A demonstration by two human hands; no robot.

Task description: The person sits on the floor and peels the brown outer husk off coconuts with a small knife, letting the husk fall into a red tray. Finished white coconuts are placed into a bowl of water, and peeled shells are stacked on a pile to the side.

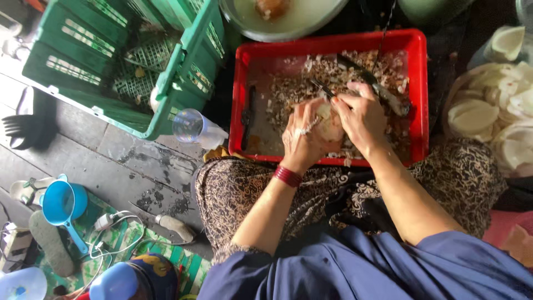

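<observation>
My left hand (302, 136) and my right hand (363, 119) together grip a pale round piece of coconut flesh (332, 126) over a red plastic tray (416, 83). A thin dark peeler blade (323, 89) sticks out from my right hand's fingers, against the coconut. The tray bottom is covered in brown and white shavings (311, 78). A long knife (377, 89) lies in the tray behind my right hand. A red bangle (287, 176) is on my left wrist.
Peeled white coconut pieces (499, 111) are heaped at the right. A green plastic crate (133, 61) lies tilted at the left, a clear plastic cup (191, 126) beside it. A metal bowl (277, 22) stands behind the tray. A blue scoop (64, 203) and cables lie on the floor.
</observation>
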